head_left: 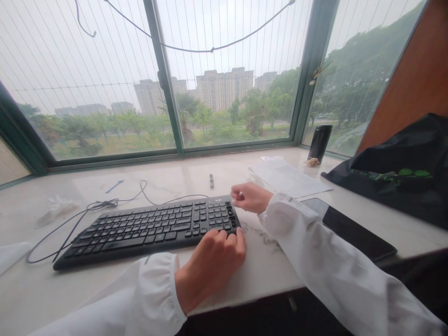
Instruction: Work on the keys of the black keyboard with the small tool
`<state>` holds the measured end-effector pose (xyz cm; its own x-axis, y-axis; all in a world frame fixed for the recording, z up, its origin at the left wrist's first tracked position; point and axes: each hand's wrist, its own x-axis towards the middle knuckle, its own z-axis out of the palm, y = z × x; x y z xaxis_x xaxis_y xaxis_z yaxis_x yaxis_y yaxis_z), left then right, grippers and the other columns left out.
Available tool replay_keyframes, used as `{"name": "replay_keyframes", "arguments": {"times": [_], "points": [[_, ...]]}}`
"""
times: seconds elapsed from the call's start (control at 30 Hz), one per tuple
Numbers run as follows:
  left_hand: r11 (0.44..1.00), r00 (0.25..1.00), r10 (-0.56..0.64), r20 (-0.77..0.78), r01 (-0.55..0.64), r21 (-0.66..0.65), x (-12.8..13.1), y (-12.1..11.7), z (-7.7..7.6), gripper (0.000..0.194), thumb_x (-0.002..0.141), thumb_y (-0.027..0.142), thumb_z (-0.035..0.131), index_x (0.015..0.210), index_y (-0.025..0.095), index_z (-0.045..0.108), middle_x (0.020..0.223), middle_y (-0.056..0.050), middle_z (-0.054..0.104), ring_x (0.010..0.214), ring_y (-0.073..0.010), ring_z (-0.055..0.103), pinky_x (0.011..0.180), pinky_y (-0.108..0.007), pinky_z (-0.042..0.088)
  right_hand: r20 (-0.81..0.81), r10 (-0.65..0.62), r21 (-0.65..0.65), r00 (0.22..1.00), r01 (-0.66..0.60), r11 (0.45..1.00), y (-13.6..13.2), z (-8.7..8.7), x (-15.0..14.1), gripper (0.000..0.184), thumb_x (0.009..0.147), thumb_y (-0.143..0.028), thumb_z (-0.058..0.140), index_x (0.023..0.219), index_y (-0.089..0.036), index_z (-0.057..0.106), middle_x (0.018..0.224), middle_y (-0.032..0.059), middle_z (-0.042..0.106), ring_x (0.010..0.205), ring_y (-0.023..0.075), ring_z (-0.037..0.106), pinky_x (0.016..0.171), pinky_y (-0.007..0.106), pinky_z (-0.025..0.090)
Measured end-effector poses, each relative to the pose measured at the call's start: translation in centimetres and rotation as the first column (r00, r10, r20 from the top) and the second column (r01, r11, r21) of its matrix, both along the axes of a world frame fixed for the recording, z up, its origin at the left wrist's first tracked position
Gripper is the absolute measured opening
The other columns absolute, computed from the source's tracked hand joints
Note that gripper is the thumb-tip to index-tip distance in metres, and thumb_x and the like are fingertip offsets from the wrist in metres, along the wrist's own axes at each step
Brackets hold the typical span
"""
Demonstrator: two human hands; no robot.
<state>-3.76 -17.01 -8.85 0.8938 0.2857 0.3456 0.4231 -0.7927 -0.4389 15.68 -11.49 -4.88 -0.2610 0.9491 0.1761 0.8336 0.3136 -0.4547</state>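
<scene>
A black keyboard lies at a slant on the pale marble sill. In the number pad's rightmost column, several key places show dark sockets without caps. My left hand grips the near right corner of the keyboard, its fingers curled over the edge. Just past the far right corner is my right hand, fingers closed in a pinch. Something small and whitish shows at its fingertips, too unclear to name. Behind the keyboard, small grey pieces sit in a short line on the sill.
A coiled cable runs behind the keyboard, near a blue strip and crumpled clear plastic. To the right are paper sheets, a black tablet-like slab, a dark cylinder and a black bag. Windows stand behind.
</scene>
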Motion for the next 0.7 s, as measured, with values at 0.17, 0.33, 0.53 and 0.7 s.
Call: {"name": "replay_keyframes", "arguments": {"times": [0.17, 0.33, 0.53, 0.7], "points": [[0.967, 0.962, -0.247, 0.114, 0.252, -0.027, -0.1, -0.6, 1.2, 0.031, 0.091, 0.030, 0.038, 0.067, 0.019, 0.055, 0.049, 0.000, 0.051, 0.049, -0.0117, 0.051, 0.050, -0.026, 0.032, 0.158, -0.249, 0.189, 0.956, 0.218, 0.957, 0.5, -0.3, 1.0, 0.010, 0.078, -0.029, 0.052, 0.077, -0.020, 0.048, 0.071, 0.0011, 0.057, 0.066, 0.0125, 0.048, 0.060, 0.023, 0.031], [0.990, 0.949, -0.136, 0.284, 0.142, 0.000, -0.9, 2.2, 3.4, 0.044, 0.089, 0.035, 0.037, 0.052, 0.019, 0.053, 0.044, 0.001, 0.050, 0.045, -0.0098, 0.047, 0.048, -0.025, 0.024, 0.279, -0.321, 0.084, 0.905, 0.311, 0.947, 0.8, -1.1, 1.6, 0.032, 0.079, -0.049, 0.051, 0.086, -0.018, 0.051, 0.088, 0.0095, 0.060, 0.083, 0.0205, 0.053, 0.067, 0.029, 0.035], [0.956, 0.892, 0.292, 0.344, -0.261, -0.134, -1.7, 6.9, 5.4, 0.054, 0.090, 0.041, 0.030, 0.057, 0.014, 0.063, 0.057, -0.007, 0.063, 0.051, -0.0127, 0.052, 0.051, -0.023, 0.026, 0.339, -0.339, 0.002, 0.877, 0.360, 0.933, 1.3, -2.0, 1.9, 0.043, 0.078, -0.053, 0.053, 0.095, -0.013, 0.051, 0.104, 0.0158, 0.056, 0.095, 0.0257, 0.052, 0.075, 0.033, 0.038], [0.916, 0.885, 0.389, 0.254, -0.344, -0.205, -2.0, 8.4, 5.3, 0.054, 0.090, 0.041, 0.029, 0.061, 0.013, 0.066, 0.062, -0.009, 0.065, 0.056, -0.0159, 0.057, 0.055, -0.025, 0.031, 0.352, -0.377, -0.013, 0.856, 0.408, 0.913, 1.7, -2.1, 1.9, 0.022, 0.086, -0.037, 0.047, 0.086, -0.015, 0.050, 0.100, 0.0155, 0.057, 0.095, 0.0244, 0.053, 0.076, 0.033, 0.037]]}}
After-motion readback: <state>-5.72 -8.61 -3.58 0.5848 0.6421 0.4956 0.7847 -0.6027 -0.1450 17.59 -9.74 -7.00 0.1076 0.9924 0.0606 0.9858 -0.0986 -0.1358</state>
